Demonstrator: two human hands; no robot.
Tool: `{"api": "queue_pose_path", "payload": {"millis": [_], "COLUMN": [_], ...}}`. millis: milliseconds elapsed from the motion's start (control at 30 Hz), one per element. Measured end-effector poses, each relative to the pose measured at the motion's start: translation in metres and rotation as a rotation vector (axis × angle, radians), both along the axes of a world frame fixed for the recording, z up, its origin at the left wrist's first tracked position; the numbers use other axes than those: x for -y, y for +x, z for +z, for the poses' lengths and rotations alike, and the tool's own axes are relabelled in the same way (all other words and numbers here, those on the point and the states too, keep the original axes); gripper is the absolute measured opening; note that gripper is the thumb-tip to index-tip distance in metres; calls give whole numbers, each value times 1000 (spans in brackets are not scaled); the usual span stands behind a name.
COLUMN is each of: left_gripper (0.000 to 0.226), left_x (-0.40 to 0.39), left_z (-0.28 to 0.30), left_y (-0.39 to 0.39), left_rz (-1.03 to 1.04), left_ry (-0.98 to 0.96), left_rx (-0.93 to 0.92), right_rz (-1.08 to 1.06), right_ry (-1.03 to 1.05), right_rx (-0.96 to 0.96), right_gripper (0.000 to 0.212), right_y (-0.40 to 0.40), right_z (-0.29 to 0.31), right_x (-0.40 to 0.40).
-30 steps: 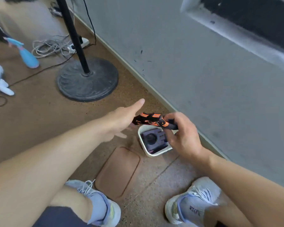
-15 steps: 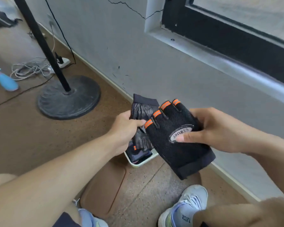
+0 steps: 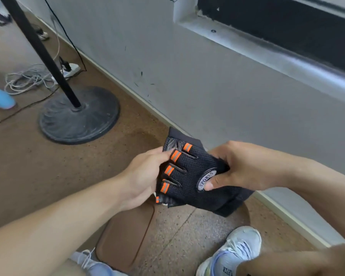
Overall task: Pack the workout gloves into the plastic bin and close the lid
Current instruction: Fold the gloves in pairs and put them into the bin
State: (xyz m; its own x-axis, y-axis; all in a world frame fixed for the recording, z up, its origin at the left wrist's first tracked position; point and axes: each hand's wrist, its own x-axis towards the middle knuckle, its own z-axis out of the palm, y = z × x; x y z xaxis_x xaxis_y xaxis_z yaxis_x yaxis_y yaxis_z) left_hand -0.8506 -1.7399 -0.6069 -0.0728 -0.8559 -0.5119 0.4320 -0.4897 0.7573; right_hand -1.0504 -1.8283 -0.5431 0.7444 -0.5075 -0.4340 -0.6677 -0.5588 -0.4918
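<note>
Far left we see a blue bottle (image 3: 0, 97), a cable tangle (image 3: 26, 80) and a round stand base (image 3: 79, 114). Left hand (image 3: 143, 180) grips the finger ends of the 2 stacked workout gloves (image 3: 189, 176); right hand (image 3: 245, 166) pinches them, thumb on the "SPORTS" patch. Bin mostly hidden underneath, contents unclear. Brown lid (image 3: 126, 232) lies on the floor near us. Right shoe (image 3: 230, 253) text unreadable.

Your left hand (image 3: 145, 176) reached in from the near left, fingers curled round the gloves' (image 3: 189, 176) left edge. Your right hand (image 3: 245, 166) came from the right, thumb pressed on top, fingers tucked beneath. Both forearms were bare and angled inward.
</note>
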Motion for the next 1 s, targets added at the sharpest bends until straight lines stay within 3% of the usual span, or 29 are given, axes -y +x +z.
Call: {"api": "queue_pose_path", "payload": {"millis": [67, 133, 200, 300, 400, 500, 600, 667, 800, 1000], "left_gripper": [53, 41, 23, 24, 27, 31, 36, 47, 40, 30], "left_x": [-4, -8, -9, -9, -8, -5, -1, 1, 1, 0], "left_z": [0, -2, -5, -11, -8, -6, -2, -1, -6, -6], "left_y": [-3, -6, -7, -1, 6, 9, 9, 10, 11, 13], "left_rz": [-88, -109, -28, 69, 157, 192, 183, 183, 246, 294], "left_ry": [30, -28, -77, -83, -58, -56, -53, -33, -31, 10], "left_rx": [7, 119, 235, 235, 210, 211, 87, -58, 12, 202], "right_rz": [-8, -49, -142, -306, -417, -515, -690, -730, -633, -218], "right_ry": [-199, -252, -175, 34, 323, 419, 494, 512, 479, 405], "right_rx": [-42, -51, -56, 5, 120, 330, 619, 687, 623, 403], "right_gripper": [41, 47, 48, 51, 33, 17, 12, 13, 18, 14], "right_y": [9, 15, 16, 12, 2, 1, 7, 5, -3, -12], "right_z": [-1, -3, -4, -5, -5, -6, -2, 0, 2, 12], "right_x": [-1, 1, 7, 15, 20, 19, 18, 21, 22, 16]}}
